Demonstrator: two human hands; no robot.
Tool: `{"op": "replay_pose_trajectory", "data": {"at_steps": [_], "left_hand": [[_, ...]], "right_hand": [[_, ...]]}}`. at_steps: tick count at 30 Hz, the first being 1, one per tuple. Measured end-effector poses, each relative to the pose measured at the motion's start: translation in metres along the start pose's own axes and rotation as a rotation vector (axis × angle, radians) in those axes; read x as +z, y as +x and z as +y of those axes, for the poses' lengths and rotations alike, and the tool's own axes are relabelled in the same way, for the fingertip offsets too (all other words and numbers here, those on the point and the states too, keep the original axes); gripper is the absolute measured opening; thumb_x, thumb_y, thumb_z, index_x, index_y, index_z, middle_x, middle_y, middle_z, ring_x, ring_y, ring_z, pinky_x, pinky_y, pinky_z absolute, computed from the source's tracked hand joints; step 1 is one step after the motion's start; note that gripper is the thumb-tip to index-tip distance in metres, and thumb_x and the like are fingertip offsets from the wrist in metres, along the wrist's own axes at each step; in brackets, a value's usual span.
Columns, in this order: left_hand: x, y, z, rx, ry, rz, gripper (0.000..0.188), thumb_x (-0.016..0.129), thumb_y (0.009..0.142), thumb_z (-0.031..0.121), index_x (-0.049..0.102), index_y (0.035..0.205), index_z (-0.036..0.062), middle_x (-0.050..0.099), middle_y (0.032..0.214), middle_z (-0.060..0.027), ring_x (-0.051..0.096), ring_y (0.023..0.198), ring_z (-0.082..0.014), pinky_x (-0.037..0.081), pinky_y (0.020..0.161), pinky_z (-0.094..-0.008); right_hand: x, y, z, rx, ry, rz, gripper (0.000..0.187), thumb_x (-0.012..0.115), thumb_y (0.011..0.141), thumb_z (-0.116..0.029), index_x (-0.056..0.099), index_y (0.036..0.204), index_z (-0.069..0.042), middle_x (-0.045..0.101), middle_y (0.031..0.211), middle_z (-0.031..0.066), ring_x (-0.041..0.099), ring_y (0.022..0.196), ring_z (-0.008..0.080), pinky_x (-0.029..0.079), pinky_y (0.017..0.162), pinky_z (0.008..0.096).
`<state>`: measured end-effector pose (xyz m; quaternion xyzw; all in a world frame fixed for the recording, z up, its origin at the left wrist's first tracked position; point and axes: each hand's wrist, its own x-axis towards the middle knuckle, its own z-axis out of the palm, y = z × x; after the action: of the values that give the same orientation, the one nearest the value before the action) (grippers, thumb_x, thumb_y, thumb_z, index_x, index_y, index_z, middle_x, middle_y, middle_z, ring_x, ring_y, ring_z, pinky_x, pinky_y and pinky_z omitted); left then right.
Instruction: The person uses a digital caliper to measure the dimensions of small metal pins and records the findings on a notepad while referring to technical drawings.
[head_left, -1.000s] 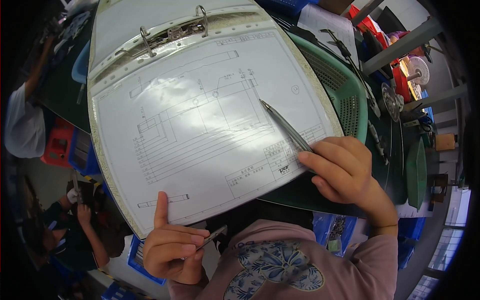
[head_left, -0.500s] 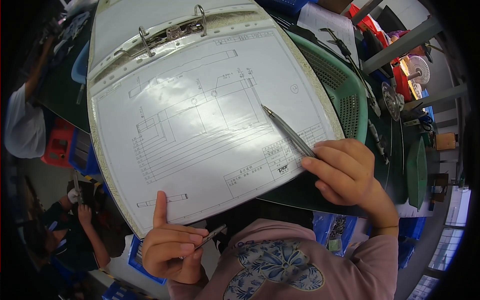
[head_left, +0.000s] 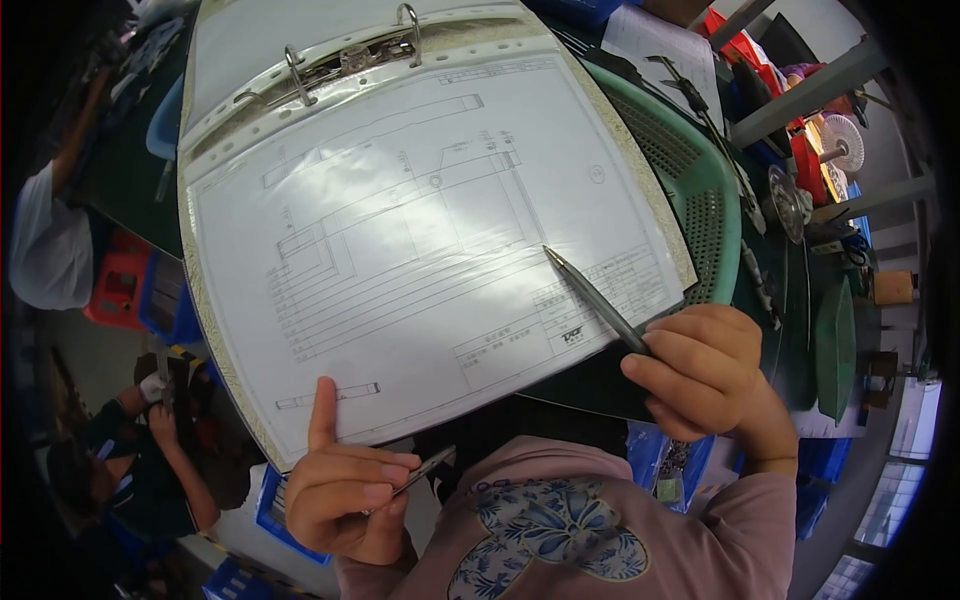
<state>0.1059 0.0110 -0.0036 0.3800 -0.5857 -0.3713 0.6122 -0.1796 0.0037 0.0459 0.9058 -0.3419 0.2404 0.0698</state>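
A technical drawing [head_left: 400, 300] in a clear sleeve fills the open ring binder [head_left: 350, 60] in front of me. My right hand [head_left: 700, 370] grips a grey pen [head_left: 600, 302], its tip close over the right part of the drawing; whether it touches cannot be made out. At the lower left corner of the sheet, my left hand [head_left: 350, 490] holds a small slim metal piece [head_left: 428, 468] between thumb and fingers. Its index finger is stretched up over the drawing's lower left. The rest of the metal piece is hidden by the fingers.
A green plastic basket [head_left: 712, 215] stands under and beside the binder's right edge. Calipers [head_left: 690, 95] and a small white fan [head_left: 842, 142] are further right. Blue bins [head_left: 285, 515] stand low at the left. Another person [head_left: 150, 460] works at the lower left.
The pen in my right hand has moved down and slightly right over the drawing. The binder has shifted a little to the right. My left hand is almost unchanged.
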Motion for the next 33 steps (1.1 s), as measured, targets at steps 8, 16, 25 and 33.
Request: {"op": "replay_pose_trajectory", "data": {"at_steps": [8,16,25,33], "left_hand": [[-0.01,0.005,-0.009,0.022,-0.053,-0.121,0.013,0.065,0.07,-0.003,0.064,0.079,0.006,0.067,0.077,-0.009,0.067,0.07,-0.0183,0.021,0.109,-0.057],[-0.016,0.008,-0.01,0.028,-0.099,-0.165,0.019,0.065,0.066,-0.006,0.066,0.081,0.006,0.068,0.079,-0.0071,0.068,0.073,-0.0181,0.019,0.109,-0.0571],[-0.016,0.003,-0.009,0.045,-0.054,-0.159,0.021,0.065,0.067,-0.006,0.066,0.083,0.0067,0.068,0.077,-0.0072,0.068,0.072,-0.017,0.02,0.108,-0.0576],[-0.01,0.004,-0.004,0.033,-0.014,-0.11,0.01,0.065,0.076,0.002,0.058,0.077,0.0092,0.063,0.07,-0.0042,0.066,0.067,-0.0165,0.021,0.108,-0.0593]], "right_hand": [[-0.003,0.001,-0.004,0.102,0.02,-0.089,0.027,0.055,0.066,-0.017,0.064,0.087,-0.002,0.059,0.079,0.0125,0.059,0.066,0.0284,0.047,0.057,0.0368],[-0.002,0.001,-0.004,0.042,0.025,-0.085,0.031,0.053,0.065,-0.016,0.064,0.087,0.003,0.059,0.077,0.0168,0.058,0.064,0.0297,0.047,0.056,0.0378],[0.0,0.004,-0.01,0.049,0.033,-0.088,0.03,0.054,0.065,-0.015,0.064,0.088,0.001,0.059,0.077,0.0148,0.058,0.063,0.0284,0.046,0.054,0.0367],[0.007,0.007,-0.009,0.031,-0.007,-0.019,0.027,0.058,0.061,-0.016,0.066,0.083,-0.002,0.058,0.071,0.0077,0.06,0.06,0.0206,0.048,0.052,0.0302]]}}
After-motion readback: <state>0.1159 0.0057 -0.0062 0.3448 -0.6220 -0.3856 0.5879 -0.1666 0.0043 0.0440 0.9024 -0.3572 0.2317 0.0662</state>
